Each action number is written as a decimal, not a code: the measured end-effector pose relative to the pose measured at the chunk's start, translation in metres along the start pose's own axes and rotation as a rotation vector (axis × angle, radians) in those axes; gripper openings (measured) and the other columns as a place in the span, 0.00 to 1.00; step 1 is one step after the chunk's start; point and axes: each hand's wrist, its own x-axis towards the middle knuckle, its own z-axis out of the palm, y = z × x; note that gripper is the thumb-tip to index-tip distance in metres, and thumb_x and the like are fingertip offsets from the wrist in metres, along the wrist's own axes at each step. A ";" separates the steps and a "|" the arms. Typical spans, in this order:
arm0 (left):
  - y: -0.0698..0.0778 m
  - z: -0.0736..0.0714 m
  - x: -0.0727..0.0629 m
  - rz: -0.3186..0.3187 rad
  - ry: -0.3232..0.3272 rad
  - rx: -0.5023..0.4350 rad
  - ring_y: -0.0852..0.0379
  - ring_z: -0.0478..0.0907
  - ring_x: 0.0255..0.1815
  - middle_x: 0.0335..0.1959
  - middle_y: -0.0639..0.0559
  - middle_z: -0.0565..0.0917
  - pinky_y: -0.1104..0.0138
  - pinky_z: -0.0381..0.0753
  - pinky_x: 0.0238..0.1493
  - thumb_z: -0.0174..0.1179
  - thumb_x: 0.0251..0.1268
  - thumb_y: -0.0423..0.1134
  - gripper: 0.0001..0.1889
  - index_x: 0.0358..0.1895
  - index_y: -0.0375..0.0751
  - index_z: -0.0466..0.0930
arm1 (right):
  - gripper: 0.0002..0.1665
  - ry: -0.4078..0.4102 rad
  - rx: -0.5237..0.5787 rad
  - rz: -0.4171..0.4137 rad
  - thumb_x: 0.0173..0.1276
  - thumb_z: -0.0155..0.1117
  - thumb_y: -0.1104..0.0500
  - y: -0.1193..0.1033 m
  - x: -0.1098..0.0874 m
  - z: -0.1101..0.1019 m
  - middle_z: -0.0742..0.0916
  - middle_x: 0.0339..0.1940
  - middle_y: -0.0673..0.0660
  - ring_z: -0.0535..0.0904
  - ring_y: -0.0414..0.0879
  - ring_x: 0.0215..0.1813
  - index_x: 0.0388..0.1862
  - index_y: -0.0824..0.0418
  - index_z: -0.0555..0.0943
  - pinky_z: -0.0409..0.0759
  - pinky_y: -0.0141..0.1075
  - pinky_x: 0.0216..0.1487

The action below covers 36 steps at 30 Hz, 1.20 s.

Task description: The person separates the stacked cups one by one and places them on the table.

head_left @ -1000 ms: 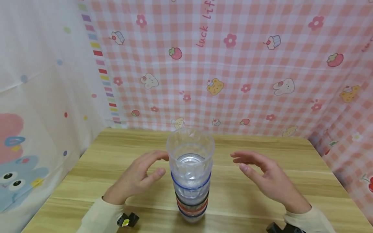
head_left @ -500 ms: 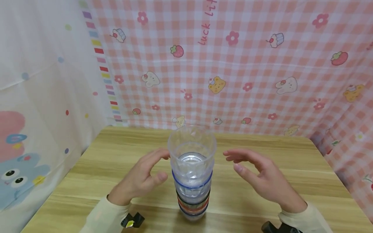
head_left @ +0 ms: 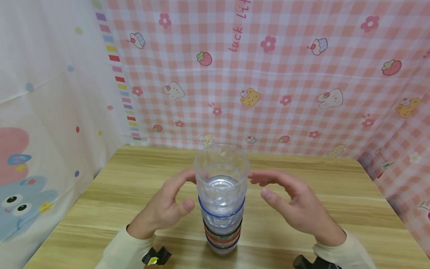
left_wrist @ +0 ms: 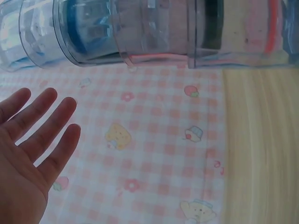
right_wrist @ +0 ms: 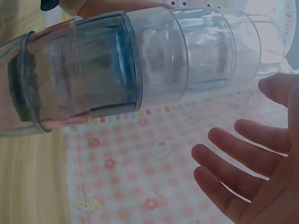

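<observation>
A tall stack of nested clear plastic cups [head_left: 221, 209] stands upright on the wooden table, with blue, dark and red bands lower down. To its left is my left hand [head_left: 168, 203], thumb apart from the cups and fingertips partly hidden behind the upper stack. My right hand [head_left: 295, 201] hovers on the other side, its fingertips close to the top cup; contact is hard to tell. In the left wrist view the fingers of my left hand [left_wrist: 28, 154] are spread below the stack [left_wrist: 154, 32]. The right wrist view shows my right hand [right_wrist: 261, 158] with loosely spread fingers beside the cups [right_wrist: 159, 56].
The wood-grain table [head_left: 302, 231] extends to both sides of the stack. A pink checked cloth [head_left: 285, 74] hangs behind the back edge, and a white patterned cloth [head_left: 50, 93] hangs at the left. Small black devices are strapped at both wrists.
My right hand has moved left toward the stack, narrowing the gap. My left hand has shifted slightly right, closer to the cups. The stack stays in place; the head view tilts slightly.
</observation>
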 end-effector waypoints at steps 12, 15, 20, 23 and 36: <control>0.012 0.009 0.006 -0.069 0.008 -0.055 0.52 0.83 0.63 0.63 0.39 0.84 0.56 0.83 0.67 0.47 0.79 0.73 0.44 0.73 0.34 0.70 | 0.29 0.028 0.050 -0.010 0.73 0.62 0.76 -0.009 0.011 0.007 0.90 0.60 0.55 0.87 0.46 0.60 0.70 0.61 0.81 0.84 0.33 0.64; 0.014 0.013 0.007 -0.107 -0.007 -0.110 0.50 0.81 0.67 0.65 0.38 0.82 0.53 0.81 0.71 0.50 0.77 0.74 0.45 0.76 0.36 0.67 | 0.29 0.034 0.081 0.001 0.73 0.61 0.77 -0.011 0.013 0.009 0.89 0.63 0.55 0.86 0.45 0.62 0.71 0.63 0.79 0.84 0.34 0.64; 0.015 0.020 0.013 -0.130 -0.028 -0.196 0.48 0.79 0.69 0.68 0.38 0.79 0.49 0.79 0.73 0.51 0.76 0.74 0.47 0.79 0.38 0.62 | 0.29 0.042 0.136 0.009 0.72 0.62 0.78 -0.015 0.016 0.012 0.87 0.66 0.55 0.85 0.44 0.63 0.72 0.68 0.78 0.84 0.35 0.66; 0.015 0.022 0.015 -0.119 -0.032 -0.230 0.48 0.78 0.69 0.68 0.36 0.78 0.48 0.78 0.73 0.51 0.77 0.73 0.47 0.79 0.37 0.60 | 0.30 0.043 0.166 0.005 0.72 0.62 0.78 -0.017 0.018 0.014 0.87 0.67 0.57 0.85 0.44 0.63 0.72 0.69 0.77 0.84 0.35 0.66; 0.023 0.035 0.020 -0.144 -0.062 -0.451 0.47 0.77 0.71 0.73 0.30 0.73 0.49 0.79 0.73 0.56 0.78 0.67 0.48 0.82 0.34 0.51 | 0.32 0.031 0.226 -0.032 0.76 0.64 0.72 -0.020 0.023 0.026 0.86 0.71 0.58 0.82 0.46 0.67 0.77 0.67 0.72 0.79 0.36 0.72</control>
